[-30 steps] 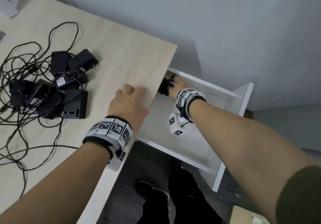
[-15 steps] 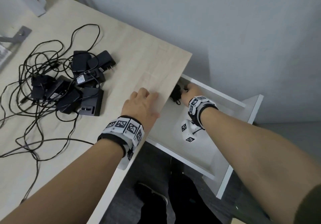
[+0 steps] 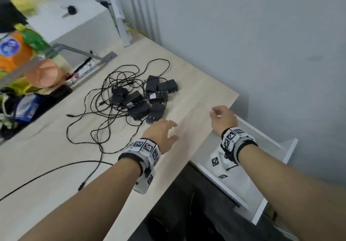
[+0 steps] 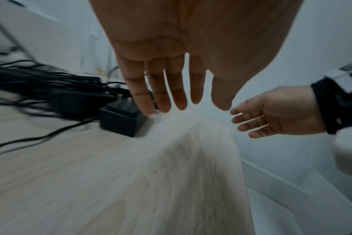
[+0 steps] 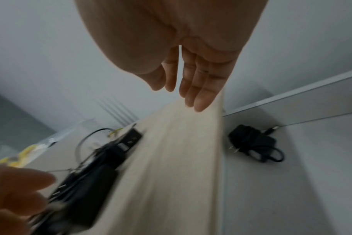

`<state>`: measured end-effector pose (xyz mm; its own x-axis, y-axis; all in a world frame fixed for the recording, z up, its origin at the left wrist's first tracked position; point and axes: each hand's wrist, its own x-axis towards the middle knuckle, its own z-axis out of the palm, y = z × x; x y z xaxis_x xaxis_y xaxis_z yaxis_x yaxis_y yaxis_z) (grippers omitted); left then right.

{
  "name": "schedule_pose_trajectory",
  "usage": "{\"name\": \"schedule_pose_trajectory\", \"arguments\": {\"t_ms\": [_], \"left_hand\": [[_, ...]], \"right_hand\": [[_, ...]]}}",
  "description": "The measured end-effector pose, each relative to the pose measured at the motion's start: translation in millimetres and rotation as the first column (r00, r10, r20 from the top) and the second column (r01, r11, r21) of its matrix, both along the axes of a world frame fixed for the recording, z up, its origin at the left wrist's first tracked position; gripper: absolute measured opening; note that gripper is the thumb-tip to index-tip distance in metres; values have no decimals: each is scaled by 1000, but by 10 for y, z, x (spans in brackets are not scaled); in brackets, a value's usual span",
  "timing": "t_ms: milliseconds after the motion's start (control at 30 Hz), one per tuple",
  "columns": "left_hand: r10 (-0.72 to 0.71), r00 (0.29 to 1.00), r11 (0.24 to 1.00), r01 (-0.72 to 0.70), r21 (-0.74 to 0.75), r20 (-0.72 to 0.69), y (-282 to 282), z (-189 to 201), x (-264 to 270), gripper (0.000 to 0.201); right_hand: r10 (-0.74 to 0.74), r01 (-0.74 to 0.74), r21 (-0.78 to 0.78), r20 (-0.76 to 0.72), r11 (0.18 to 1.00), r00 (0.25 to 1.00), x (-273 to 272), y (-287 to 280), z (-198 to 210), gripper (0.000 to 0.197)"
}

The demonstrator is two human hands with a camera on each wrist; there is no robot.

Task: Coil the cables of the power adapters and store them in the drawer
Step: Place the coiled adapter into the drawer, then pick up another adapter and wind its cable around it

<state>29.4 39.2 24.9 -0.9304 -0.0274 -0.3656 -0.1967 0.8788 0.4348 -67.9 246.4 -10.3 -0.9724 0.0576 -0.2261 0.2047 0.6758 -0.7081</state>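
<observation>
Between adapters: pile tangled mid-desk, left hand spread and empty just beside it, right hand loose and empty over desk edge, one coiled adapter in drawer. Next: pick one free, untangle cable, coil

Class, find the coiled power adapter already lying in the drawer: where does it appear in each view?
Head: not visible; the desk top hides it.
Left wrist: not in view.
Right wrist: coiled power adapter at right, on the drawer floor.
Shared landmark: the desk top's wooden edge.
</observation>
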Motion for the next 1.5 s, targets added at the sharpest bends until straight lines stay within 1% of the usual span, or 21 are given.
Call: {"name": "schedule_pose_trajectory", "arguments": {"t_ms": [67, 133, 267, 400, 533, 600, 700, 767, 833, 933, 967, 1033, 1100, 1167, 1300, 1367, 1400, 1500], "left_hand": [[97, 994, 991, -93, 101, -42, -238, 64, 210, 35], [174, 982, 973, -160, 165, -73, -478, 98, 425, 26], [313, 946, 926, -283, 252, -88, -834, 88, 753, 19], [409, 908, 877, -365, 314, -88, -1051, 73, 917, 13], [450, 885, 863, -396, 314, -121, -1193, 39, 820, 15], [444, 886, 874, -395, 283, -135, -1225, -20, 719, 19], [393, 903, 916, -368, 161, -175, -1245, -132, 520, 30], [346, 910, 938, -332, 100, -227, -1233, -179, 372, 38], [290, 927, 956, -293, 26, -237, -1196, -211, 159, 49], [206, 941, 970, -232, -69, -269, -1109, -204, -116, 61], [208, 943, 969, -235, -77, -261, -1090, -199, -203, 63], [256, 945, 958, -276, -78, -204, -1098, -208, -369, 65], [274, 953, 950, -289, -116, -129, -1153, -215, -461, 66], [244, 964, 953, -258, -159, -102, -1187, -249, -503, 66], [176, 981, 955, -191, -227, -84, -1159, -313, -457, 64], [179, 980, 959, -194, -208, -87, -1151, -328, -445, 63], [186, 979, 960, -199, -195, -85, -1155, -328, -447, 63], [229, 970, 959, -239, -154, -78, -1171, -314, -456, 66]], "right_hand": [[85, -86, -11, -37, 996, 996, 185, -282, 203, 20], [186, -188, -37, -64, 981, 981, 381, -562, 336, 21], [372, -373, 17, -114, 928, 921, 670, -984, 450, 24], [475, -471, 58, -104, 880, 874, 769, -1240, 463, 25], [512, -503, 114, -66, 857, 857, 576, -1430, 422, 29], [530, -517, 155, -58, 842, 846, 404, -1488, 381, 29], [543, -523, 210, -46, 826, 839, 91, -1525, 309, 28], [531, -504, 231, -69, 832, 845, -108, -1512, 263, 29], [526, -489, 269, -87, 830, 846, -373, -1492, 214, 31], [518, -474, 312, -72, 823, 852, -689, -1467, 174, 34], [523, -480, 318, -64, 818, 850, -781, -1468, 169, 35], [548, -509, 317, -42, 800, 835, -956, -1477, 156, 41], [592, -563, 328, 14, 758, 806, -1076, -1488, 139, 54], [634, -619, 361, 94, 697, 768, -1197, -1499, 112, 66], [692, -691, 437, 190, 575, 696, -1360, -1568, -3, 75], [694, -697, 466, 214, 546, 687, -1390, -1613, -40, 73], [688, -691, 471, 214, 549, 693, -1396, -1629, -48, 69], [670, -664, 425, 161, 615, 725, -1397, -1619, -44, 54]]}}
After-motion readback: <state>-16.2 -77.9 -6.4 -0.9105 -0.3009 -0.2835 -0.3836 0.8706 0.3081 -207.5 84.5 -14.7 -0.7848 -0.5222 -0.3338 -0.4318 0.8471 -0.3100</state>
